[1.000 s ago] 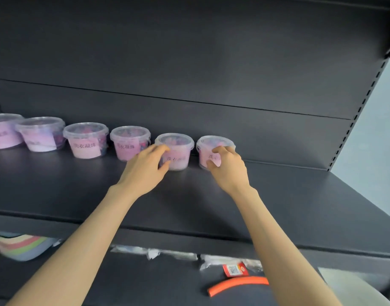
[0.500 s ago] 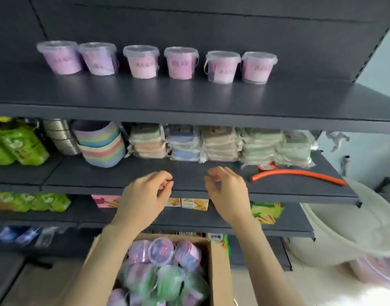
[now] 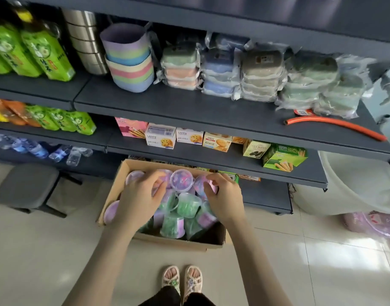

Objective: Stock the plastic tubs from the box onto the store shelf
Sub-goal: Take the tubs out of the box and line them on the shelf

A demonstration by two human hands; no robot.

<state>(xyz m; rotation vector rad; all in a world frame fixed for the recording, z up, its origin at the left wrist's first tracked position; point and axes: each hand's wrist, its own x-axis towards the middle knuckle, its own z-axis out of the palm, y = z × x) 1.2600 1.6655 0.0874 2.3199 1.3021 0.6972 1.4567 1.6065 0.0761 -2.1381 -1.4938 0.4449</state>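
A cardboard box (image 3: 167, 241) stands on the floor in front of the shelving, filled with several pink and green plastic tubs. One tub with a clear lid (image 3: 181, 180) sits upright at the back, and a green tub (image 3: 187, 204) lies in the middle. My left hand (image 3: 138, 202) hovers over the left side of the box, fingers curled above a pink tub. My right hand (image 3: 226, 199) is at the right side, with thumb and fingers spread around a pink tub (image 3: 211, 185) that rests in the box. The top shelf's front edge (image 3: 255, 29) shows; its tubs are out of view.
Stacked coloured bowls (image 3: 130, 60) and wrapped packs (image 3: 262, 74) fill the shelf above. An orange hose (image 3: 335, 124) lies on its right end. Cookie boxes (image 3: 160, 138) line the lower shelf. A grey stool (image 3: 28, 186) stands left, a big white bin (image 3: 355, 184) right.
My hands left the two tubs on the top shelf and dropped down to the box. The view tilted from the top shelf down to the floor.
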